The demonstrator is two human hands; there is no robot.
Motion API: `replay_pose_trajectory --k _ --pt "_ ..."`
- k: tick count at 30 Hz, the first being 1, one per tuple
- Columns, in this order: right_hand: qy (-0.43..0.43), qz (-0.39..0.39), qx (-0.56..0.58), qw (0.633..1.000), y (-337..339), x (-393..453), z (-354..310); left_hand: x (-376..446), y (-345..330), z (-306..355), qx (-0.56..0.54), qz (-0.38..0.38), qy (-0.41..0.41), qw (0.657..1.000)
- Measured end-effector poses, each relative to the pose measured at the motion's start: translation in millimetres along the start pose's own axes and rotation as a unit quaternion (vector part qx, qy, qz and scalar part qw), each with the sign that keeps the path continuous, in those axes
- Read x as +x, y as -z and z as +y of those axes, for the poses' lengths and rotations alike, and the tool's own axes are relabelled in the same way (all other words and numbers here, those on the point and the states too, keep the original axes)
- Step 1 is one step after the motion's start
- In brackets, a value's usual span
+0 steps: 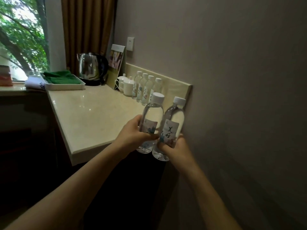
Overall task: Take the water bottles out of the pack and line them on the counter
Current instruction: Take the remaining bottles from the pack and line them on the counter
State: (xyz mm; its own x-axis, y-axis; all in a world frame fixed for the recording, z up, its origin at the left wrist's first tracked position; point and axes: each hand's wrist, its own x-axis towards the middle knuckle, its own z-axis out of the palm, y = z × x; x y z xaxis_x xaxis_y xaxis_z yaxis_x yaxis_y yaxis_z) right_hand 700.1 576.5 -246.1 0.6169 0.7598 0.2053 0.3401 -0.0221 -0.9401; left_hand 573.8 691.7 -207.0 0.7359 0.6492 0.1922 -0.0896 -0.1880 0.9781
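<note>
Past the table (93,113) front edge, left hand (132,133) grips one bottle (152,120), right hand (174,146) another bottle (172,128), touching; tabletop beside them bare.

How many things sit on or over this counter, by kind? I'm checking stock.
Clear plastic water bottles with white caps: 6, four lined up, one in the left hand, one in the right hand
White lidded ceramic cups: 2
Shiny steel electric kettle: 1
White tray holding green cloth: 1
Total: 10
</note>
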Motion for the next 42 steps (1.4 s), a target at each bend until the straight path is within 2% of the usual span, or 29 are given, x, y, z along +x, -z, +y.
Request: replay_pose_trajectory --k 4,13,20,25,33,42 --pt "0.026 0.038 -0.014 0.999 -14.7 19.4 -1.0 21.1 16.4 0.2 -0.014 -0.013 -0.017 1.000" --pt "-0.014 0.154 -0.037 0.987 -81.6 67.8 -4.2 77.3 81.9 -13.6 -0.033 -0.074 -0.005 0.997" --pt "-0.034 0.265 -0.069 0.961 -140.1 94.9 -3.6 120.1 121.7 -35.7 -0.038 -0.122 0.006 0.992" --pt "-0.041 0.334 -0.037 0.941 -155.9 106.7 -5.6 142.8 128.4 -49.6 -0.048 -0.151 0.019 0.987" --pt "-0.067 0.358 0.006 0.931 -147.9 119.9 -0.6 169.2 118.1 -57.9 -0.030 -0.192 -0.001 0.981" --pt "-0.047 0.365 -0.084 0.926 -138.3 145.4 14.7 195.9 112.4 -62.5 0.063 -0.130 -0.078 0.987"
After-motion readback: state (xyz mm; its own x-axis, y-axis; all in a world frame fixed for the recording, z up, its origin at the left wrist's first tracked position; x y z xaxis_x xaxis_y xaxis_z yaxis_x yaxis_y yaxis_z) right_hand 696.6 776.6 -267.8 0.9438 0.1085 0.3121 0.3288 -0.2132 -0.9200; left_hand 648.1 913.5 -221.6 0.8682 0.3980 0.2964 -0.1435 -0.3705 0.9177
